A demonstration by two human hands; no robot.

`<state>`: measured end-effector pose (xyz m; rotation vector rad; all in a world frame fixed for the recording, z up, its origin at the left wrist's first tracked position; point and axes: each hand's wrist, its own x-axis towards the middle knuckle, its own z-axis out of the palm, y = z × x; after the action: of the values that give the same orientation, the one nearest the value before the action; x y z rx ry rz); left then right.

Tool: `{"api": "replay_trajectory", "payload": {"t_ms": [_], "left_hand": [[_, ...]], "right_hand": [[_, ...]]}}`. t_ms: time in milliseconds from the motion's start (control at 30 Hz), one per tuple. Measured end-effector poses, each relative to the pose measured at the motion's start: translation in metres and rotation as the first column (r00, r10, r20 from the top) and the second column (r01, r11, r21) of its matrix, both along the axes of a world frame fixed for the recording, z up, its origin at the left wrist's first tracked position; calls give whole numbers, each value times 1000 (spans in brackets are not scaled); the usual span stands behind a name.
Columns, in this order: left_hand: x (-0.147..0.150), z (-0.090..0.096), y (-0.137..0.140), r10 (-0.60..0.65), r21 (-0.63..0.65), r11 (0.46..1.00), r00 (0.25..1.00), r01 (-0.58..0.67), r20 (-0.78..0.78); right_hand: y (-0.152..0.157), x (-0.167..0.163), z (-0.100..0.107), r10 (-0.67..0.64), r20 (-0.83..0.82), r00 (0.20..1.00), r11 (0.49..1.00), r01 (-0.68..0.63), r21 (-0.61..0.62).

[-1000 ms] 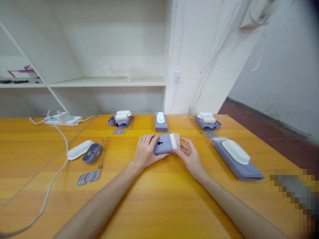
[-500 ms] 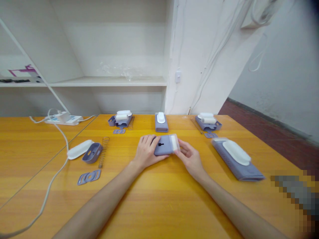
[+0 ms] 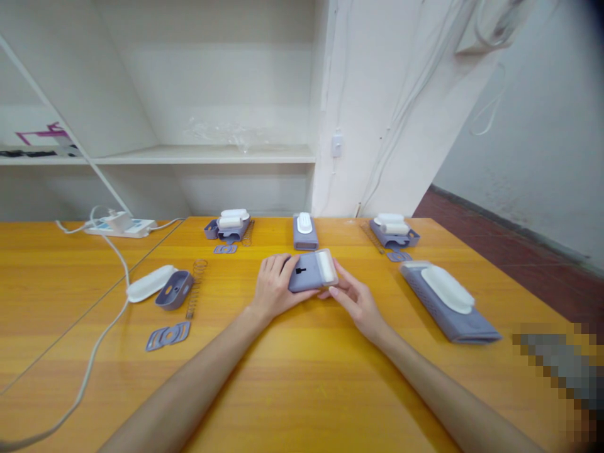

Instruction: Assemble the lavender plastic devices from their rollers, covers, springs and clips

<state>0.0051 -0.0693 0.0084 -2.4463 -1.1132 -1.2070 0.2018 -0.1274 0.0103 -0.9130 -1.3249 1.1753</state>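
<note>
A lavender plastic housing (image 3: 309,274) with a dark slot in its face is held above the middle of the table. A white roller (image 3: 326,265) sits across its right end, behind a clear edge. My left hand (image 3: 275,286) wraps round the left end, thumb along the top face and fingers behind. My right hand (image 3: 358,301) is closed at the lower right corner, its thumb and fingertips against the end. To the left lie a coil spring (image 3: 195,289), a lavender oval cup (image 3: 174,290), a white oval piece (image 3: 151,284) and flat lavender cut-out plates (image 3: 168,336).
A larger lavender case with a white oval top (image 3: 448,296) lies at right. Along the back are a similar case (image 3: 305,233) and two part groups, left (image 3: 233,225) and right (image 3: 394,231). A power strip (image 3: 120,225) and white cable (image 3: 101,343) occupy the left.
The housing has shifted slightly left and tilted, its right end raised a little. My right fingers have slid lower along that end.
</note>
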Motion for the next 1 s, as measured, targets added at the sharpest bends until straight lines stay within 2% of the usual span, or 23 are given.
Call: {"api": "replay_trajectory", "payload": {"t_ms": [367, 500, 633, 700, 767, 867, 1000], "left_hand": [[-5, -3, 1, -15, 18, 1000, 1000, 15, 24], [-7, -4, 0, -35, 22, 999, 999, 35, 20], [-4, -2, 1, -35, -3, 999, 999, 35, 20], [-2, -1, 1, -38, -17, 999, 999, 38, 13], [0, 0, 1, -38, -29, 999, 999, 38, -1], [2, 1, 0, -39, -49, 998, 999, 37, -30], [4, 1, 0, -45, -75, 996, 997, 40, -66]], "right_hand": [[-3, 6, -8, 97, 151, 984, 994, -104, 39], [-4, 7, -9, 88, 207, 974, 991, -106, 79], [-2, 6, -11, 70, 219, 973, 994, -87, 71], [-2, 4, -12, 5, 237, 972, 995, -28, 92], [-1, 3, -11, -120, 300, 946, 985, 75, 156], [0, 1, -10, -307, 443, 842, 942, 205, 264], [0, 0, -10, -397, 512, 762, 909, 250, 334]]}}
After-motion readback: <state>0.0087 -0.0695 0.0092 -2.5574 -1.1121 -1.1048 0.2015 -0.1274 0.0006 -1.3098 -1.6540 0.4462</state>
